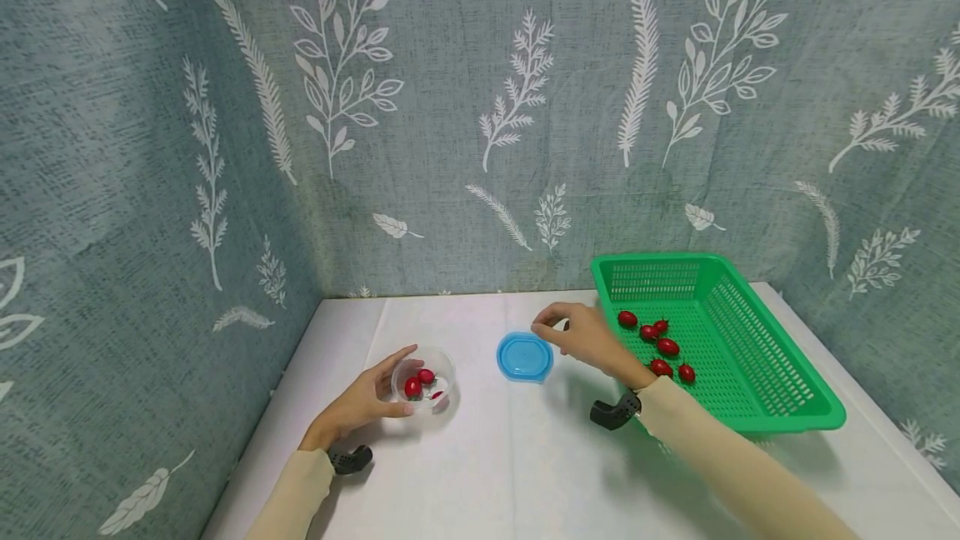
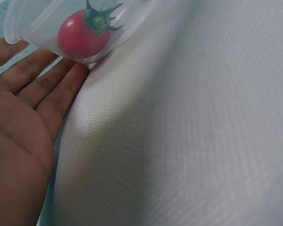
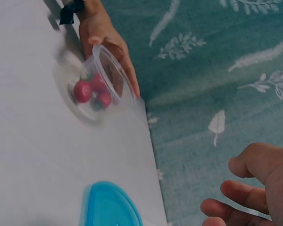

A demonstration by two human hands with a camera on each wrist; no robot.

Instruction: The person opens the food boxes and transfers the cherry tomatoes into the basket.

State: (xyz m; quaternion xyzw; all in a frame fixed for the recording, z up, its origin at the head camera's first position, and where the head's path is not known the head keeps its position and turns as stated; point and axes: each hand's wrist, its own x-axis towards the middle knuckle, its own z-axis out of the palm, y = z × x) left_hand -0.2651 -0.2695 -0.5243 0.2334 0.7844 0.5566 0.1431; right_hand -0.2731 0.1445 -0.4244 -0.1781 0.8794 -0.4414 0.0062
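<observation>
A clear plastic cup [image 1: 442, 365] holds a few cherry tomatoes, among them a red one with a green stem [image 2: 84, 35]. My left hand [image 1: 369, 398] holds the cup from its left, thumb on the near side and fingers round the far side. Just right of it, a blue lid [image 1: 525, 357] lies on the white table. My right hand [image 1: 581, 336] hovers by the lid's right edge, between it and the green basket [image 1: 765, 357]. In the right wrist view the right hand's fingers [image 3: 236, 190] are loosely bent, thumb apart, with nothing between them.
Several cherry tomatoes [image 1: 667, 347] lie in the left part of the basket, partly behind the right forearm. A patterned grey-green curtain [image 1: 465, 107] hangs along the back and both sides of the white table [image 1: 465, 473].
</observation>
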